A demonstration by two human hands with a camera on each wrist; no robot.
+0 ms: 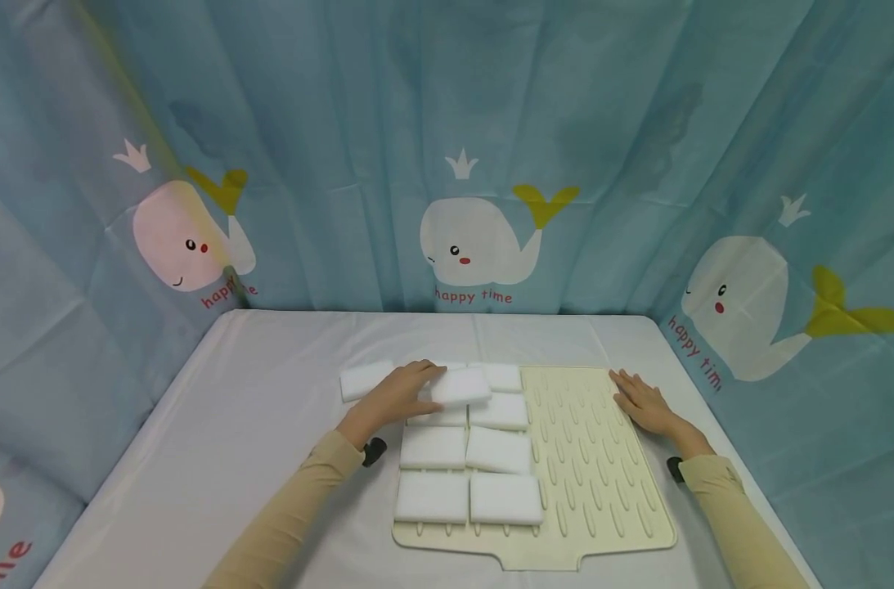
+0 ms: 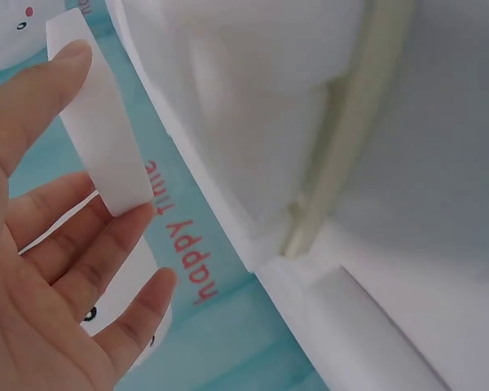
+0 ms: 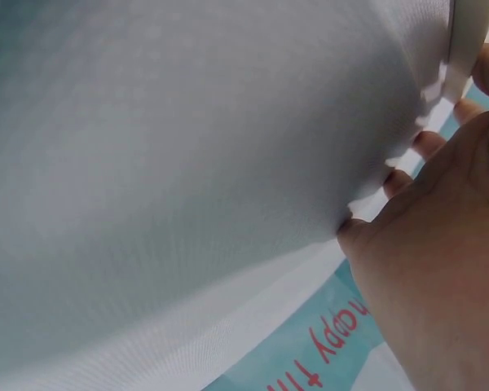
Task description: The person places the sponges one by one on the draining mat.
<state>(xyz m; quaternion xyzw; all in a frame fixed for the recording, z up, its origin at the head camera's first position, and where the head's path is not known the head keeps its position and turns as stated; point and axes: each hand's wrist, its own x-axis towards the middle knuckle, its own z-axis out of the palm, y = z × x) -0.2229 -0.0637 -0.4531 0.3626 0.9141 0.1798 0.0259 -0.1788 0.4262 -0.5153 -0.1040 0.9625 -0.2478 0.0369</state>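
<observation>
My left hand point(image 1: 397, 398) pinches a white sponge block point(image 1: 461, 386) between thumb and fingers, above the far-left part of a cream ridged drying mat point(image 1: 586, 458). In the left wrist view, the thumb lies on one face of that block and fingertips meet its other side. Several more white blocks point(image 1: 505, 497) lie in two columns on the mat's left half, partly hidden at the back by the hand and the held block. My right hand point(image 1: 644, 406) rests palm down at the mat's far-right edge, fingers extended, holding nothing.
Another white block point(image 1: 364, 379) lies on the white-covered table point(image 1: 270, 393), left of the mat and just beyond my left hand. A blue curtain point(image 1: 358, 164) with whale prints hangs behind the table and along both sides. The mat has a short tab at its near edge.
</observation>
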